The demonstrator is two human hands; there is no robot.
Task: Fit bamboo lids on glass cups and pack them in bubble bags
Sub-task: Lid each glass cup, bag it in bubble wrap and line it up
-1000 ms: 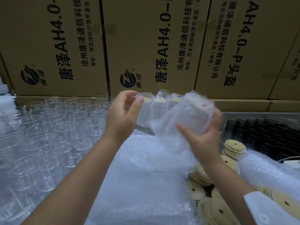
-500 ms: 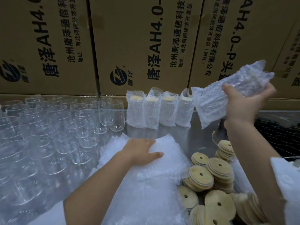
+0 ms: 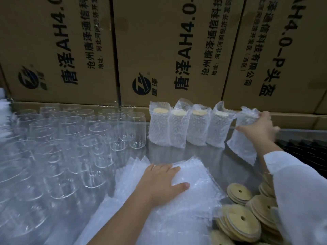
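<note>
While your left hand [image 3: 163, 182] lies flat, fingers straight, on the bubble bags [image 3: 194, 172] nearest you, bamboo lids [image 3: 238, 191] pile at its 3 o'clock. Farther off, at 1 o'clock, your right hand [image 3: 259, 129] grips the bagged cup [image 3: 242, 144] near its top. The cup's long axis is almost upright, mouth toward 12 o'clock, just right of the row of packed cups [image 3: 180, 128].

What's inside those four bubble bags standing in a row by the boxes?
At the top of each bubble bag a pale round lid shows. Whatever sits below the lids is hidden by the bubble wrap.
</note>
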